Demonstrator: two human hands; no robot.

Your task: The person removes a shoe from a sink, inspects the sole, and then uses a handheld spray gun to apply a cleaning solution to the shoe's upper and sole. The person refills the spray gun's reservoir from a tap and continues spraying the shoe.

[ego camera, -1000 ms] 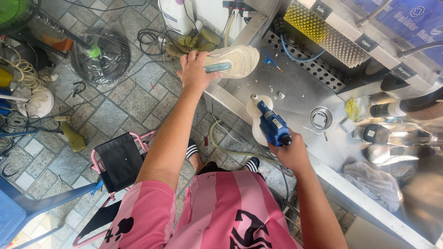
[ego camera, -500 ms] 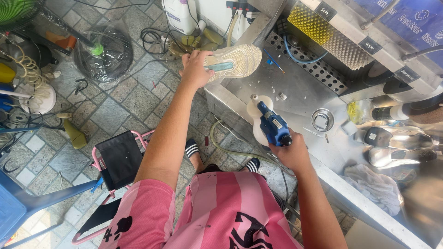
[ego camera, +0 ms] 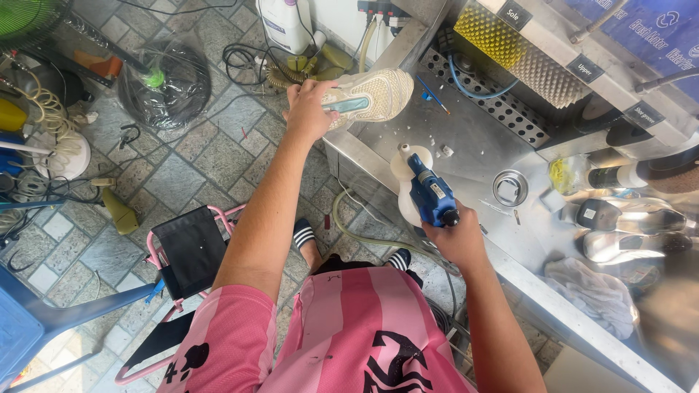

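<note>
My left hand (ego camera: 309, 109) grips a cream sneaker (ego camera: 370, 94) by its heel, sole turned up, over the left end of a steel wash basin (ego camera: 466, 138). My right hand (ego camera: 457, 236) holds a blue spray gun (ego camera: 429, 193) with a white bottle under it, its nozzle aimed toward the shoe. The nozzle stops short of the sole, a hand's width away. White foam flecks dot the basin floor between them.
A yellow brush roller (ego camera: 486, 29) and a white one sit at the basin's back. A round drain (ego camera: 508, 187), black and white shoes (ego camera: 619, 218) and a white cloth (ego camera: 593, 291) lie to the right. A pink folding stool (ego camera: 189, 251), hoses and cables crowd the tiled floor.
The spray gun has shifted slightly up and toward the shoe. The left hand and sneaker have stayed nearly still.
</note>
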